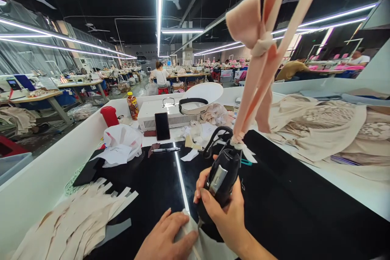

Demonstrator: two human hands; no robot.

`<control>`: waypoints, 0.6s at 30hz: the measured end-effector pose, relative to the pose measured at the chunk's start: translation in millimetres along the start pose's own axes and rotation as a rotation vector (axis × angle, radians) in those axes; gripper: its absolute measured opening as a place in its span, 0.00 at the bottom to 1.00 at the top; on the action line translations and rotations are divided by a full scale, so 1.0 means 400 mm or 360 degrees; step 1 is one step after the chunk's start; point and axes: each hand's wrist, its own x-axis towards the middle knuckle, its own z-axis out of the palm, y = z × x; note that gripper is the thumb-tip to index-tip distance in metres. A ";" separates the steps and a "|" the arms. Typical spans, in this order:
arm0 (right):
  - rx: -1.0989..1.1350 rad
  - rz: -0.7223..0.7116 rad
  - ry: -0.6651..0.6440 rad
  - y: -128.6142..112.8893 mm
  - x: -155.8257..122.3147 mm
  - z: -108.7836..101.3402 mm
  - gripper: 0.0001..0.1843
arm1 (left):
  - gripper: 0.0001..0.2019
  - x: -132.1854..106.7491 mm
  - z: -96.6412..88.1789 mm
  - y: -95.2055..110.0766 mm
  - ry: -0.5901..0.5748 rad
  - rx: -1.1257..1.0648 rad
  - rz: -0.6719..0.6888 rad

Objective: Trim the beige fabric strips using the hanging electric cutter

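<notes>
right hand [225, 211] wrapped round bulbous black tool [222, 176] with metallic plate | left hand [167, 235] spread on pale cloth [206, 248] beside tool | knotted peach fabric straps [254, 73] at tool's top | smooth black table [292, 203] beneath

Left hand [169, 235] is showing bare on the near side of the pen [166, 150], its wrist running out of frame. Right hand [225, 213] is showing bare too, near side and right of the pen, slim bare forearm [252, 245] tapering into the wrist. Fingernails [204, 194] are looking short.
</notes>
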 end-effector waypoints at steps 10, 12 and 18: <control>-0.0038 -0.0105 -0.0067 0.010 -0.016 -0.060 0.25 | 0.14 0.027 -0.003 0.020 0.0116 -0.0161 0.0034; -0.0045 -0.0074 -0.0059 0.010 -0.017 -0.060 0.25 | 0.14 0.040 -0.005 0.029 0.0031 -0.0289 0.0042; -0.0046 -0.0007 -0.0012 -0.013 -0.016 -0.035 0.32 | 0.17 0.052 0.006 0.039 0.0009 -0.0348 0.0030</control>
